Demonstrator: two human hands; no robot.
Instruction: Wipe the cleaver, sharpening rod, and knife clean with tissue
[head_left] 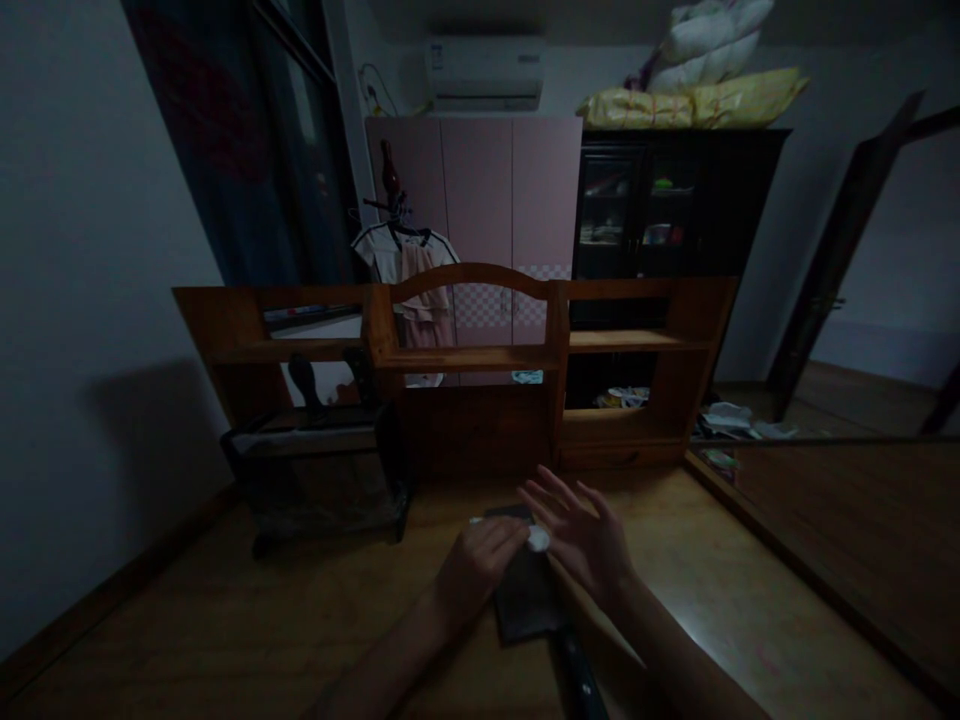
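Note:
A cleaver (525, 600) lies flat on the wooden surface, its dark broad blade pointing away and its black handle (577, 675) towards me. My left hand (484, 560) is over the far part of the blade, fingers closed on a small white wad (538, 539) that looks like tissue or cloth. Part of the wad is hidden under the fingers. To the right of the blade, my right hand (589, 540) is raised with its fingers spread and its palm turned towards the wad. It holds nothing.
On the left stands a dark knife rack (322, 480) with black handles sticking up. A wooden shelf unit (465, 357) runs across the back of the wooden surface (300, 620). A raised wooden edge (795, 560) borders the right side. The room is dim.

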